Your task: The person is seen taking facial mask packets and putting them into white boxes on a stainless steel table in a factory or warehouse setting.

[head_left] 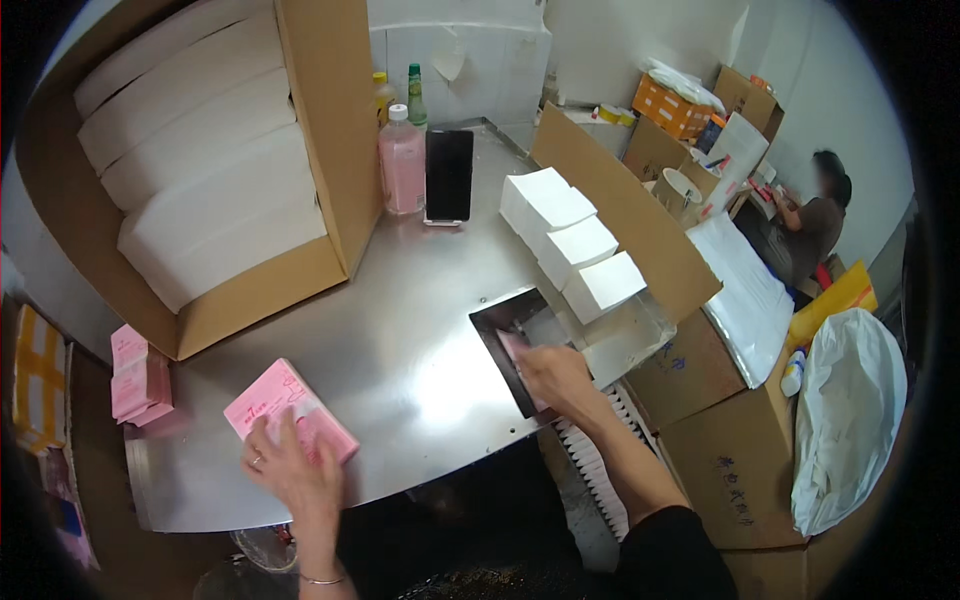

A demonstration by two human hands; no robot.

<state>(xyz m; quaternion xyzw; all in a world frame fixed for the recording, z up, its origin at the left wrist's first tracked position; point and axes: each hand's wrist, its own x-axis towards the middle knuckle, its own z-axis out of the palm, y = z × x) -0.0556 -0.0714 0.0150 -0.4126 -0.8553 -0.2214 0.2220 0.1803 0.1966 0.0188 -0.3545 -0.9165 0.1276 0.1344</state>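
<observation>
One loose and spread, one bent low

At the left of the frame, a small pink stack (pixel 140 385) stands near the end of the desk (pixel 410 320), below the big open carton (pixel 260 290); a stray knock could send it over the edge. Lower left of centre lies a pink bundle (pixel 278 390). Pressed unevenly, it might skew or slide, the metal looking smooth. The left hand (pixel 295 460) comes up from the lower edge, fingers spread wide and tips resting on the bundle's top, closed around nothing.

Right of centre is a rectangular opening (pixel 488 345) with a pink piece (pixel 513 347) in it; a catch on the rim could crease it, a slip drop it inside. The right hand (pixel 560 380) reaches in from the lower right, fingers bent down at that piece; whether they pinch or merely touch it, I cannot tell. Just behind, white stacks (pixel 580 245) could shift if brushed.
</observation>
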